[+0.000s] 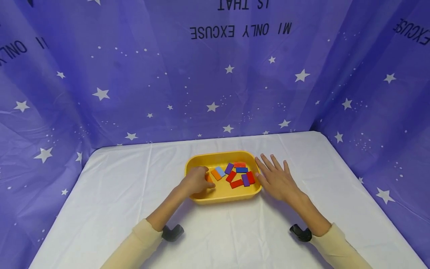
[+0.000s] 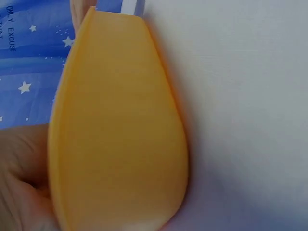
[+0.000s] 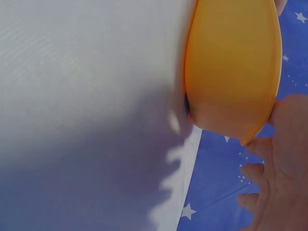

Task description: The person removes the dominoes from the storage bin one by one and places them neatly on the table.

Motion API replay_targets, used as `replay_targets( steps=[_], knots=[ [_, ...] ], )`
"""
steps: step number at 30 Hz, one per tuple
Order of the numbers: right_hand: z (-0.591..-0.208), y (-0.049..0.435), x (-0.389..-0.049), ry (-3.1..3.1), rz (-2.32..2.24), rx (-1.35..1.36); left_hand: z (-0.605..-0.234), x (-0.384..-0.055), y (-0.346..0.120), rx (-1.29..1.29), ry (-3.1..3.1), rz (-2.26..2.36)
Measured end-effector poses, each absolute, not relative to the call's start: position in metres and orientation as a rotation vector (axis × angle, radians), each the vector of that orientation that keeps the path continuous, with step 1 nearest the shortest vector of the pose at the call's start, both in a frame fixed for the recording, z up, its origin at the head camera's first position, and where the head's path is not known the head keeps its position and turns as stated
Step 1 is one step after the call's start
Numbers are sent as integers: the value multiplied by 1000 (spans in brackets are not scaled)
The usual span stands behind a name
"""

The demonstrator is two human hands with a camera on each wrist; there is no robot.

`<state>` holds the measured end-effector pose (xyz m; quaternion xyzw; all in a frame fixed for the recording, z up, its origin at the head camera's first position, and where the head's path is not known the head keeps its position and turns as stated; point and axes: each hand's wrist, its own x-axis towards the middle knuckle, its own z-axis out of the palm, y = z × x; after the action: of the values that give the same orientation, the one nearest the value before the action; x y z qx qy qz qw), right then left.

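Observation:
A yellow plastic tray (image 1: 221,200) holds several small flat rectangular blocks in red, purple, orange and blue. Over its left end, my left hand (image 1: 195,181) reaches inside, with thumb and fingers curled about an orange block (image 1: 209,179) that shows partly between them. At the opposite end, the right hand (image 1: 277,181) has its fingers spread and touches the tray's right rim. The left wrist view shows mostly the tray's outer wall (image 2: 120,120), which hides the left fingertips. In the right wrist view the right hand (image 3: 284,173) is beside the tray's corner.
The tray stands on a table with a white cloth (image 1: 221,235). Purple curtains (image 1: 188,86) with white stars and black lettering hang behind and at both sides. Inside the tray, the loose blocks, among them a red block (image 1: 236,184), lie mostly in its middle and right part.

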<state>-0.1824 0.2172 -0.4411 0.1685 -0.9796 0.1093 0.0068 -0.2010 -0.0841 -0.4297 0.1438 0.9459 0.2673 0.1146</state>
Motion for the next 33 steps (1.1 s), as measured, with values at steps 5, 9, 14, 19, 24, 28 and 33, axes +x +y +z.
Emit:
replay_targets(
  steps=[5,9,14,19,24,28,33],
  knots=[
    [-445,216,-181,-3065,336,515,-435,-202,-80,398,2804,719],
    [-446,216,-181,-3070,345,502,-437,-202,-78,421,2843,667],
    [-447,217,-182,-3072,347,484,-438,-204,-77,440,2861,630],
    [-447,216,-181,-3078,359,474,-435,-204,-77,406,2840,697],
    [-448,214,-180,-3086,352,455,-423,-203,-79,378,2806,857],
    [-449,214,-180,-3086,353,447,-413,-201,-82,362,2788,928],
    [-450,213,-180,-3084,367,445,-408,-197,-87,420,2769,999]
  ],
)
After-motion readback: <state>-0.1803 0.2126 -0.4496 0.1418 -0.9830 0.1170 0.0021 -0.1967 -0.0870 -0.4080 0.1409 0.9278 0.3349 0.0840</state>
